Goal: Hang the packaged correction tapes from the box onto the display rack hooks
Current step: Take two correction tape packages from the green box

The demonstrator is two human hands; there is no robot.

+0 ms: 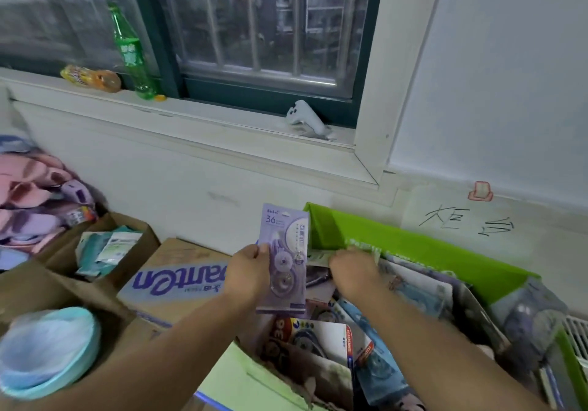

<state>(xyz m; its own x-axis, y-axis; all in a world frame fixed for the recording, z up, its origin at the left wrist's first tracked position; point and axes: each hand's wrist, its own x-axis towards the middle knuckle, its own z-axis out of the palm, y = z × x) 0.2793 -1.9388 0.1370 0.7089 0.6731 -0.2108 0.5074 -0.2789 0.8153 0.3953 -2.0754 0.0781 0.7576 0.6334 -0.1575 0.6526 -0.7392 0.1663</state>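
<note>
While a pale blue basin (47, 351) and a printed carton (178, 280) sit at the left, the left hand (251, 272) pinches a purple correction tape pack (284, 251) upright over the left edge of the green box (420, 246). Farther right, the right hand (353, 272) dips among packs (323, 339) inside, perhaps gripping one; blur stops me telling.

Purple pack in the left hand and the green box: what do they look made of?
Purple pack: likely printed card under a clear glossy plastic blister; the tape wheels show through. Green box: seems matte cardboard, judging by its flat, creased flaps.
</note>
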